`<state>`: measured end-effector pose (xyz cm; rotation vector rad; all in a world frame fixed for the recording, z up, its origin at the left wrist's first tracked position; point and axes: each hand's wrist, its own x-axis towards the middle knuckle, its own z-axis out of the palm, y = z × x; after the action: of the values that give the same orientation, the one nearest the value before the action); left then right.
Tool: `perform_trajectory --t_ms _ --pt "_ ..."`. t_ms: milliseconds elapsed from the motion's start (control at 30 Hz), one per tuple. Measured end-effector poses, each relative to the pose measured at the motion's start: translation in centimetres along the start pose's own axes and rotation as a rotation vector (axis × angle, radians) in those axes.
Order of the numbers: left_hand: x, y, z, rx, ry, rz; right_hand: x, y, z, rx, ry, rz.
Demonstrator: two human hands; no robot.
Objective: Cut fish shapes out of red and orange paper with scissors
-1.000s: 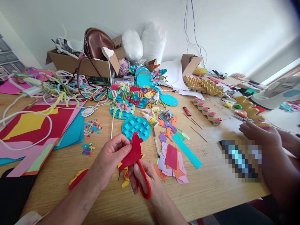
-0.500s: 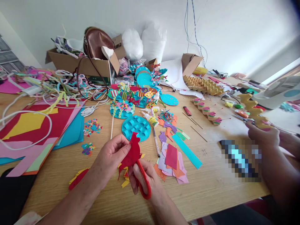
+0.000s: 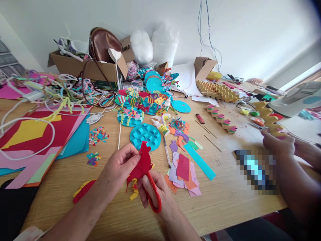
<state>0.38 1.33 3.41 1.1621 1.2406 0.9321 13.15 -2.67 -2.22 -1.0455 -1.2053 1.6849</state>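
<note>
My left hand (image 3: 125,162) pinches a piece of red paper (image 3: 143,160) by its left side. The paper has a curvy cut outline and is held up over the table. Fingers of my right hand (image 3: 156,187) are wrapped round the red handles of a pair of scissors (image 3: 154,195). The blades are hidden behind the red paper, close to its lower edge. Under my hands lie yellow paper scraps (image 3: 134,194). A red and yellow paper shape (image 3: 84,190) rests by my left forearm. Just beyond the paper lies a round blue piece with raised loops (image 3: 145,136).
Glue bottles (image 3: 162,128), a pen (image 3: 167,152) and paper scraps (image 3: 183,167) lie ahead and right. Coloured sheets (image 3: 45,134) are stacked at left. A cardboard box (image 3: 82,68) stands at the back. Another person's hands (image 3: 283,144) hold a zigzag carton piece at right.
The red paper has turned very slightly in my left hand. My right hand and the scissors stay almost in place. The other person's hands have shifted a little left.
</note>
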Motion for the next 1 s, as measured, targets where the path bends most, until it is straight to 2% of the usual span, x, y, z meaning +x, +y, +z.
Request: perform_trajectory --t_ms 133,333,600,1000 --pt "0.16 -0.11 0.04 -0.01 0.001 0.013 0.0 -0.27 0.01 -0.026 0.002 -0.032" --pt "0.21 0.08 0.09 -0.012 -0.007 -0.009 -0.03 -0.14 0.1 0.001 0.023 0.014" --pt "0.09 0.15 0.06 -0.01 0.009 0.001 -0.05 0.01 0.14 -0.014 0.023 0.004" --pt "0.1 -0.16 -0.13 -0.002 -0.044 0.021 -0.34 -0.43 0.26 -0.014 0.031 -0.012"
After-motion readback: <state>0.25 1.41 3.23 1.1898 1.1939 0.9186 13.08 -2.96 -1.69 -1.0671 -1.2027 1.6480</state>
